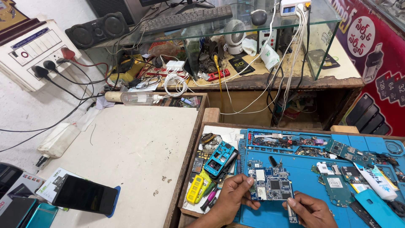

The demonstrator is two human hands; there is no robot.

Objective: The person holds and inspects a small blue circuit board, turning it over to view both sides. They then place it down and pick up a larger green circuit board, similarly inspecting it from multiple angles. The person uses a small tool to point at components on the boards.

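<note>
My left hand (230,198) pinches the left edge of a blue circuit board (270,185), which sits low over the blue work mat (303,169) near the tabletop's front edge, while my right hand (310,209) grips a thin tool against the board's lower right corner. Loose boards (337,185) crowd the mat's right side and phone frames (219,158) fill the tray to the left. I see open room on the pale tabletop (135,143) further left, with a dark phone (84,194) near its front corner.

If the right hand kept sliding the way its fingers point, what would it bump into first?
Most likely the blue circuit board. The right hand points up-left and its fingertips already seem to touch the board's lower right edge, which the left hand holds.
</note>
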